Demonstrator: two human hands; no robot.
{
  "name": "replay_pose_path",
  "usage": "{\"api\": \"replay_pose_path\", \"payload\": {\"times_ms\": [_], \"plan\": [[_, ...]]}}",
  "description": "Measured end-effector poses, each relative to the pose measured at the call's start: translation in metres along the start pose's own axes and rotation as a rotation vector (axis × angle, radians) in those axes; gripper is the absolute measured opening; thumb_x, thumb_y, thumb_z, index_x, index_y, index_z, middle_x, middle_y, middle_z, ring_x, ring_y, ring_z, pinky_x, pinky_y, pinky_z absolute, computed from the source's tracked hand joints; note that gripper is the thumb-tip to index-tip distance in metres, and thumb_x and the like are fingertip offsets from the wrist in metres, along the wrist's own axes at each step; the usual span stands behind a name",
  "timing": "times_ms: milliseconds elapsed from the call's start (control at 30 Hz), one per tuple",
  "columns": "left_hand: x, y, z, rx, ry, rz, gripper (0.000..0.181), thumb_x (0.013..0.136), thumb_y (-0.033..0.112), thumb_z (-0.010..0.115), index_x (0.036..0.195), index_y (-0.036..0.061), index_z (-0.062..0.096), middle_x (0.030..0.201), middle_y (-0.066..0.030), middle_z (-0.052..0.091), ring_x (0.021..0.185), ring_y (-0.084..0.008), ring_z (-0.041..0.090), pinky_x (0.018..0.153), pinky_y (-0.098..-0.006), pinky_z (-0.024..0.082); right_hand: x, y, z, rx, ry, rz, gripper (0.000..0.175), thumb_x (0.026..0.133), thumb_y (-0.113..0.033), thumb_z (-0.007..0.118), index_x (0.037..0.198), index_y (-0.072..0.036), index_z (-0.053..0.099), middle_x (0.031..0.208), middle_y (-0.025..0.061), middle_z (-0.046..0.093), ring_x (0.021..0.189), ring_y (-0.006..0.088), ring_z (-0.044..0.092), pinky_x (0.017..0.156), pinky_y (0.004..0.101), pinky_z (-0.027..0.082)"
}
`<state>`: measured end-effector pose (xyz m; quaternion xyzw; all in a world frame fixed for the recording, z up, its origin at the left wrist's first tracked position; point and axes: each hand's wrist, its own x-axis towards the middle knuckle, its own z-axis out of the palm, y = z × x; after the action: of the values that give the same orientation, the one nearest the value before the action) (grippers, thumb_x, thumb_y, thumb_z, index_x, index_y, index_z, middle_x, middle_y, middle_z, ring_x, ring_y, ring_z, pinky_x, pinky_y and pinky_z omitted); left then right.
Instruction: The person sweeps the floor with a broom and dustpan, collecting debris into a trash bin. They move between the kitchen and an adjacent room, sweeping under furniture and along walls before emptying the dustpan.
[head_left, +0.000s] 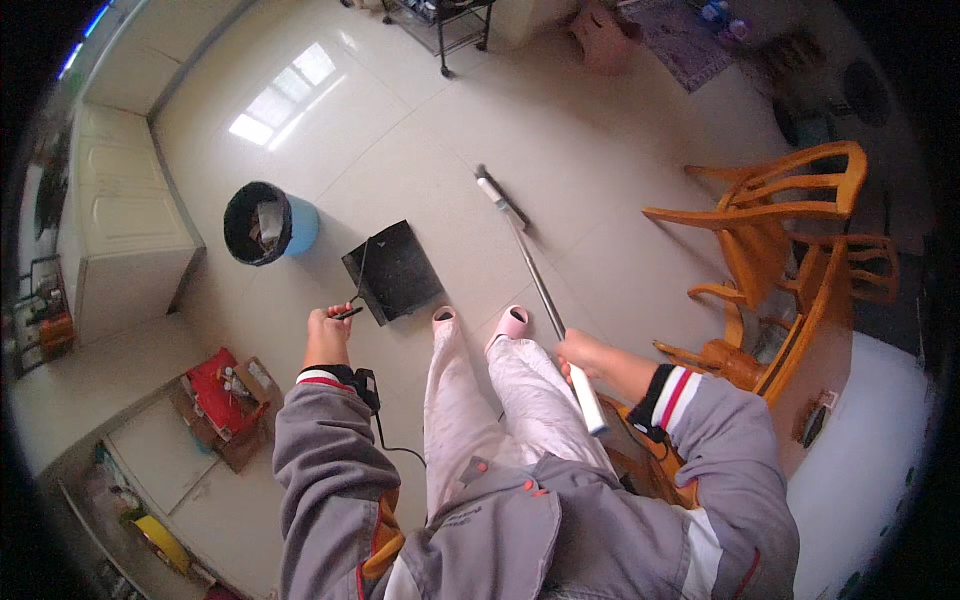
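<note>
With my left hand I grip the thin handle of a black dustpan, whose wide pan rests on the tiled floor ahead of my slippers. My right hand is closed around the pole of a broom, just above its white grip end. The broom's dark head lies on the floor, ahead and to the right of the dustpan. Left of the dustpan stands a blue bin with a black liner; scraps and a pale piece show inside it.
Wooden chairs stand to the right, by a table. Cream cabinets line the left side, and a cardboard box with red packaging sits below left. A black wheeled cart is at the far side, near a patterned mat.
</note>
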<state>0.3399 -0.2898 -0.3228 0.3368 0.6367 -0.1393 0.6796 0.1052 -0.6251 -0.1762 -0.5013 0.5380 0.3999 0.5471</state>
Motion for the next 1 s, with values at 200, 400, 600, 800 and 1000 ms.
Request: {"api": "replay_pose_path", "payload": {"times_ms": [200, 400, 600, 800, 1000], "plan": [[0.014, 0.012, -0.016, -0.041, 0.059, 0.012, 0.019, 0.081, 0.009, 0.028, 0.066, 0.0014, 0.037, 0.058, -0.0104, 0.042, 0.05, -0.0211, 0.044, 0.054, -0.0403, 0.049, 0.02, 0.029, 0.07, -0.014, -0.16, 0.065, 0.007, 0.073, -0.002, 0.043, 0.066, -0.001, 0.044, 0.051, 0.0058, 0.04, 0.038, 0.0157, 0.041, 0.032, 0.0339, 0.038], [0.016, 0.006, -0.027, 0.0, 0.069, -0.04, 0.027, 0.082, 0.014, 0.028, 0.058, 0.0048, 0.037, 0.05, -0.009, 0.041, 0.049, -0.0229, 0.049, 0.048, -0.0398, 0.049, 0.0, 0.03, 0.053, 0.135, -0.409, 0.095, 0.012, 0.076, -0.008, 0.049, 0.069, -0.007, 0.039, 0.049, -0.0022, 0.037, 0.036, 0.0069, 0.037, 0.03, 0.0254, 0.033], [0.033, 0.011, -0.098, -0.031, 0.101, -0.023, 0.023, 0.077, 0.012, 0.029, 0.058, 0.0037, 0.037, 0.051, -0.0084, 0.041, 0.049, -0.0237, 0.05, 0.045, -0.0339, 0.049, -0.03, 0.034, 0.017, -0.084, -0.207, -0.006, 0.013, 0.075, -0.005, 0.047, 0.081, -0.007, 0.035, 0.053, 0.0, 0.038, 0.036, 0.009, 0.037, 0.029, 0.0276, 0.034], [0.011, 0.011, -0.149, -0.076, 0.07, 0.003, 0.015, 0.076, 0.007, 0.029, 0.063, 0.0022, 0.035, 0.049, -0.0085, 0.037, 0.041, -0.0201, 0.04, 0.051, -0.0378, 0.048, -0.017, 0.036, -0.015, -0.071, 0.086, -0.076, 0.008, 0.075, -0.005, 0.046, 0.077, -0.005, 0.038, 0.052, 0.0023, 0.038, 0.036, 0.0103, 0.039, 0.03, 0.0292, 0.038], [0.031, 0.014, -0.22, -0.14, 0.087, -0.032, 0.012, 0.074, 0.003, 0.03, 0.062, 0.003, 0.032, 0.048, -0.0074, 0.036, 0.039, -0.0194, 0.038, 0.054, -0.0381, 0.047, 0.01, 0.068, -0.014, 0.009, 0.037, 0.067, 0.014, 0.075, -0.004, 0.045, 0.063, -0.003, 0.039, 0.048, 0.0028, 0.038, 0.037, 0.0122, 0.04, 0.032, 0.0321, 0.04]]}}
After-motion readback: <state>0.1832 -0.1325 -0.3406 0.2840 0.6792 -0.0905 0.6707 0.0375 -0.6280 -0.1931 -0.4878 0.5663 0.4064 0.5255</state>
